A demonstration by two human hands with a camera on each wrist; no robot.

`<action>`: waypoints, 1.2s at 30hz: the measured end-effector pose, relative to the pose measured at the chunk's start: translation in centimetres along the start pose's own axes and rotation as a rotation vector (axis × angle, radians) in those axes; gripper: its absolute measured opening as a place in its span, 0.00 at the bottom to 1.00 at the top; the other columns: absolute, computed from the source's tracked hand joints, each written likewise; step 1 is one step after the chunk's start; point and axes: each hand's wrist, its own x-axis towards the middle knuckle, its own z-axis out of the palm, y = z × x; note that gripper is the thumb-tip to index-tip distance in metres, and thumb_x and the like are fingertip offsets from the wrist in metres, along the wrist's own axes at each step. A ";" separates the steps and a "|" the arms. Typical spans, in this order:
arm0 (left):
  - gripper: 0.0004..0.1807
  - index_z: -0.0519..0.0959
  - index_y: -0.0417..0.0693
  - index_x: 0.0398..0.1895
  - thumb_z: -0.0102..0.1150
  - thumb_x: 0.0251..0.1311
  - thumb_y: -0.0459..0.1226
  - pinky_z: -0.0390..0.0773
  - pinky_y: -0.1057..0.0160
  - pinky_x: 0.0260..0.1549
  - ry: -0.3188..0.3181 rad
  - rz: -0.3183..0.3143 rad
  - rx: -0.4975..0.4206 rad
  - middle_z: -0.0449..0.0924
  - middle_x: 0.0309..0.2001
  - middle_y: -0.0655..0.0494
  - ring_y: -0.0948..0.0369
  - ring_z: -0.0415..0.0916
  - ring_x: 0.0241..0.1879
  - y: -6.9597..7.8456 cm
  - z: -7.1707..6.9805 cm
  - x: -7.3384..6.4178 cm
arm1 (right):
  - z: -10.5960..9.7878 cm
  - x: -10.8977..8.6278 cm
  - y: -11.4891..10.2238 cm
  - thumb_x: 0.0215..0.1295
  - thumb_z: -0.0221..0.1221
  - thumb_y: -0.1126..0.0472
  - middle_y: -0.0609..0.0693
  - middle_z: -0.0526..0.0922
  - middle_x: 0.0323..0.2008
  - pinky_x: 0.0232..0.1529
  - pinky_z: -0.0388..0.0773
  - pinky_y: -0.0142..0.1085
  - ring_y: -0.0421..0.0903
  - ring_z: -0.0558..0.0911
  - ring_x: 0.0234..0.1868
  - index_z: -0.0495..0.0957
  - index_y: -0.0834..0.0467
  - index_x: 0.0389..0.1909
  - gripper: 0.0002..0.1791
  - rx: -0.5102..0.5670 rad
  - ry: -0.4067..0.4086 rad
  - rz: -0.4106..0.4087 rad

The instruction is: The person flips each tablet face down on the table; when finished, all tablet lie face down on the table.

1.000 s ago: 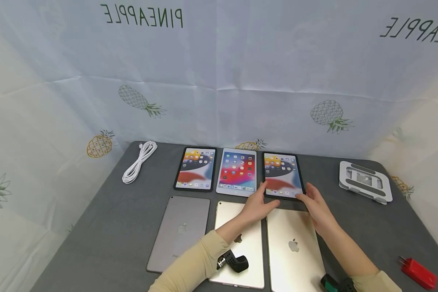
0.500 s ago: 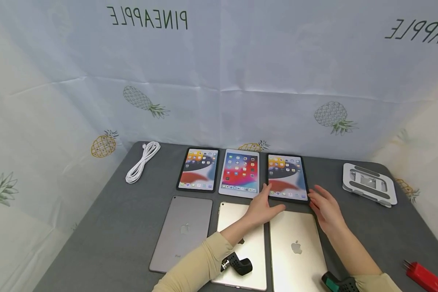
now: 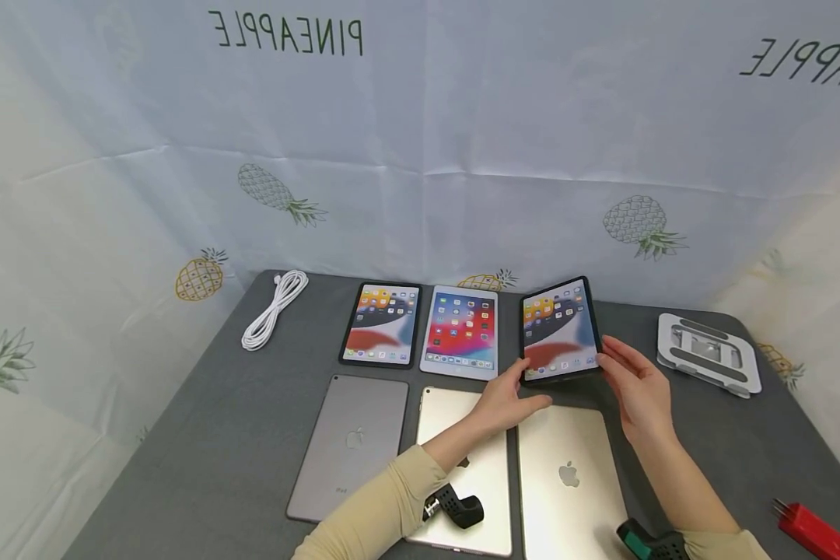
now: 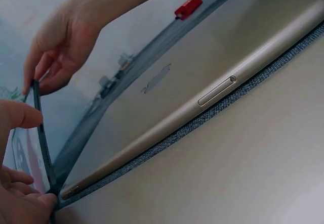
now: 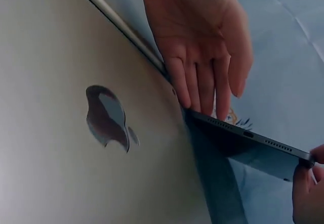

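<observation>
My right hand (image 3: pixel 640 389) pinches the lower right corner of a black-framed tablet (image 3: pixel 561 330), whose right side is raised off the table. Its lit home screen faces up toward me. My left hand (image 3: pixel 505 400) is at the tablet's lower left corner, thumb apart. In the right wrist view the straight fingers of the left hand (image 5: pixel 197 42) touch the tablet's (image 5: pixel 238 150) end, near its charging port, while the right hand (image 5: pixel 310 193) holds the other corner. Below the hands lie two gold tablets face down, one at right (image 3: pixel 567 474) and one partly under my left arm (image 3: pixel 448 404).
Left of the raised tablet lie a white tablet (image 3: pixel 460 330) and another black-framed one (image 3: pixel 380 323), both lit. A grey tablet (image 3: pixel 350 447) lies face down. A coiled white cable (image 3: pixel 273 311), a folded silver stand (image 3: pixel 707 354) and a red charger (image 3: pixel 814 530) are on the table (image 3: pixel 203 435).
My right hand has shifted from the tablet's lower edge to its right corner and lifted that side, so the tablet now tilts. My left hand stays at the lower left corner.
</observation>
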 end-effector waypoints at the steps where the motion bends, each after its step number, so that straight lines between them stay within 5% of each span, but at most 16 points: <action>1: 0.41 0.62 0.46 0.73 0.66 0.56 0.46 0.73 0.62 0.56 -0.001 -0.002 -0.012 0.64 0.70 0.50 0.50 0.72 0.61 0.0 0.0 0.0 | 0.5 -0.2 -0.2 0.61 0.66 0.64 0.40 0.82 0.45 0.44 0.75 0.19 0.32 0.81 0.44 0.76 0.58 0.61 0.25 -0.041 0.008 -0.027; 9: 0.37 0.63 0.41 0.71 0.63 0.60 0.39 0.68 0.64 0.61 -0.028 -0.037 -0.215 0.66 0.69 0.48 0.55 0.66 0.66 -0.3 -0.9 0.1 | 4.4 -1.1 -0.5 0.67 0.62 0.61 0.48 0.78 0.48 0.44 0.74 0.18 0.36 0.75 0.48 0.76 0.57 0.62 0.23 -0.443 -0.072 -0.318; 14: 0.24 0.72 0.45 0.66 0.52 0.67 0.41 0.71 0.62 0.59 0.082 0.010 -0.241 0.75 0.62 0.52 0.59 0.72 0.62 0.1 -2.2 -0.1 | 6.2 -0.8 -0.1 0.66 0.63 0.57 0.53 0.78 0.55 0.48 0.74 0.20 0.40 0.76 0.54 0.75 0.54 0.63 0.24 -0.524 -0.165 -0.413; 18: 0.22 0.74 0.47 0.65 0.48 0.72 0.44 0.72 0.60 0.58 0.177 0.159 -0.217 0.78 0.59 0.54 0.61 0.74 0.59 1.7 -3.9 0.0 | 6.9 -0.7 0.2 0.65 0.64 0.52 0.51 0.78 0.58 0.47 0.74 0.21 0.47 0.76 0.59 0.75 0.50 0.64 0.26 -0.554 -0.195 -0.401; 21: 0.24 0.72 0.48 0.66 0.47 0.72 0.48 0.73 0.60 0.57 0.174 0.222 -0.183 0.77 0.60 0.56 0.62 0.74 0.58 3.2 -5.1 0.3 | 7.2 -0.7 0.5 0.64 0.64 0.51 0.51 0.77 0.59 0.46 0.75 0.21 0.51 0.76 0.59 0.74 0.50 0.64 0.27 -0.544 -0.205 -0.391; 24: 0.27 0.70 0.50 0.68 0.47 0.71 0.51 0.75 0.63 0.55 0.122 0.210 -0.114 0.75 0.63 0.57 0.63 0.75 0.57 4.4 -5.6 0.7 | 7.1 -0.7 0.8 0.64 0.64 0.50 0.51 0.75 0.62 0.47 0.77 0.27 0.52 0.76 0.59 0.72 0.48 0.67 0.30 -0.569 -0.209 -0.369; 29: 0.30 0.67 0.46 0.70 0.50 0.71 0.50 0.78 0.66 0.49 0.082 0.190 -0.030 0.73 0.64 0.52 0.61 0.76 0.57 4.9 -5.7 1.2 | 7.0 -0.8 1.6 0.64 0.64 0.48 0.53 0.72 0.65 0.51 0.78 0.51 0.56 0.75 0.61 0.67 0.49 0.70 0.34 -0.647 -0.267 -0.297; 36: 0.30 0.67 0.39 0.69 0.58 0.68 0.42 0.76 0.65 0.51 0.131 0.202 -0.131 0.75 0.61 0.46 0.59 0.75 0.58 4.3 -5.3 1.5 | 6.7 -0.6 2.6 0.64 0.63 0.46 0.56 0.70 0.67 0.52 0.77 0.54 0.59 0.74 0.62 0.64 0.51 0.72 0.38 -0.742 -0.333 -0.197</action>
